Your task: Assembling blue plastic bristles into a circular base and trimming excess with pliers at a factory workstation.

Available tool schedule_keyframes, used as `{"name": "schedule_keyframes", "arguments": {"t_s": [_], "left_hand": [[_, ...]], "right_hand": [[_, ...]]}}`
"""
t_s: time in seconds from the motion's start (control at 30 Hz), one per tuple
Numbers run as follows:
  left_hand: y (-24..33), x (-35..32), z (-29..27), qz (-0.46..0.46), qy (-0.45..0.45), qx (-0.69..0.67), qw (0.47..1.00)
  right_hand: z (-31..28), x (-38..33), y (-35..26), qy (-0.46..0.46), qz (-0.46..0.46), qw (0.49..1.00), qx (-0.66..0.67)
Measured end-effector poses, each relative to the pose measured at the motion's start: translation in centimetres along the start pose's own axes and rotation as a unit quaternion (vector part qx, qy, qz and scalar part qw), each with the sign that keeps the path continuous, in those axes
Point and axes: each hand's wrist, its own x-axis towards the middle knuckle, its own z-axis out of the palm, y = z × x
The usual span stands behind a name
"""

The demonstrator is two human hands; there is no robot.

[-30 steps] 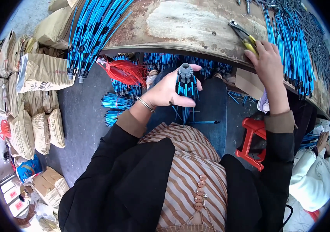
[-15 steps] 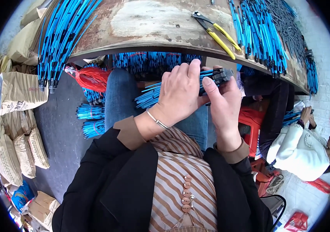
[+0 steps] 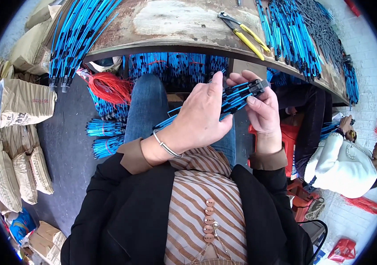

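Note:
My left hand (image 3: 197, 121) and my right hand (image 3: 261, 108) both grip a bundle of blue cables (image 3: 237, 95) with black connector ends, held over my lap in front of the table edge. The left hand, with a silver bracelet at the wrist, wraps the bundle's lower part. The fingers of the right hand pinch the black ends. Yellow-handled pliers (image 3: 243, 28) lie on the worn wooden table (image 3: 170, 22) just beyond my hands.
More blue cables (image 3: 292, 37) are heaped on the table at right, and another heap (image 3: 75, 39) hangs off its left side. Tied blue bundles (image 3: 104, 134) and red ties (image 3: 109, 86) lie on the floor. Paper sacks (image 3: 18, 106) stand at left. A person in white (image 3: 343, 165) sits at right.
My right hand left the pliers on the table and came down to the bundle. Both hands now hold it, turned from upright to slanting across my lap.

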Motion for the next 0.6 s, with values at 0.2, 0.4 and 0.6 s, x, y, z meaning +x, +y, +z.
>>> {"name": "schedule_keyframes", "arguments": {"t_s": [0.2,0.4,0.6], "left_hand": [[0.9,-0.5,-1.6,-0.042,0.088,-0.014,0.995],[-3.1,-1.7,-5.5,-0.051,0.204,-0.271,0.939],[-8.0,-4.6,-9.9,0.075,0.243,-0.693,0.675]], "right_hand": [[6.8,0.6,-2.9,0.006,-0.053,0.974,-0.222],[10.9,1.7,-4.6,-0.126,-0.214,0.878,-0.41],[-2.3,-1.7,-4.8,0.085,-0.396,0.883,-0.237]]}}
